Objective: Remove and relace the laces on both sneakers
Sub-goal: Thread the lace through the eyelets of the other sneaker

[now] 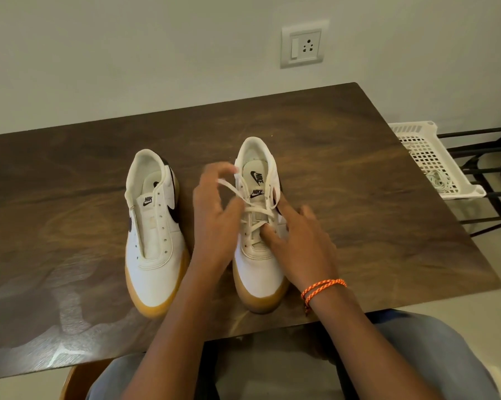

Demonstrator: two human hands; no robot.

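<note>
Head view: dark wood-grain table (359, 174) against a plain wall with a switch-and-socket plate (302, 47); a white perforated plastic basket (428, 157) sits on a black rack off the right edge, what looks like a pale cord or lace coiled inside, too small to be sure. Two white gum-soled Nike sneakers stand side by side, toes toward the person. Left sneaker (154, 235) has bare eyelets, no lace in it. Right sneaker (258, 241) carries a white lace (255, 210) crossed through the lower and middle eyelets.

Left hand (214, 223) is raised beside the right sneaker, fingers curled, fingertips apparently pinching a loose lace end near the collar; motion blur, so the pinch is a judgement. Right hand (304, 241), orange thread bracelet (321, 288) at the wrist, lies spread on the shoe's outer side, fingers straight, pressing it steady.

Step in hand looks like working the lace at the upper eyelets. To do well: keep the shoe pinned, pull along the eyelet line, keep the lace flat, one crossing at a time.
</note>
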